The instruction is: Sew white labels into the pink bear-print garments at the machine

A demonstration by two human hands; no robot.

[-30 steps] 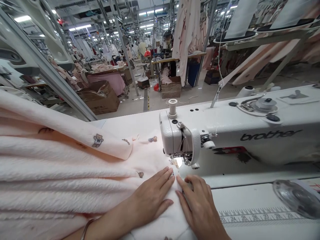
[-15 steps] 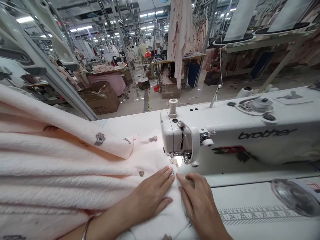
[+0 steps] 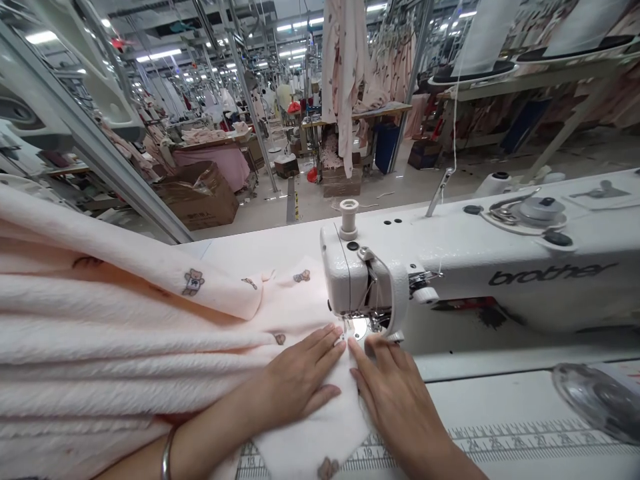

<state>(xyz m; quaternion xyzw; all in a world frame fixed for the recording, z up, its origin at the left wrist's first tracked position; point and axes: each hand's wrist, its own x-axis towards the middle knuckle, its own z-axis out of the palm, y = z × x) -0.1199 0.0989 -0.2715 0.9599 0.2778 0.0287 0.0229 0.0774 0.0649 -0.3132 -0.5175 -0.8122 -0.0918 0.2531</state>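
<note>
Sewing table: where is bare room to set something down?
Free: table strip right of the right hand, between sewing machine and printed ruler; the corner behind the fabric, left of the machine. Crowded: by the needle, where left hand and right hand press the fabric, which buries the left side.

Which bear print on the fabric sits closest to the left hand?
The small bear just beyond the left hand, by its index knuckle; the other bears lie farther back near the fold or at the bottom edge.

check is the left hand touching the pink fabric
Touching. The head view shows the left hand lying flat, palm down, on the pink fabric.
</note>
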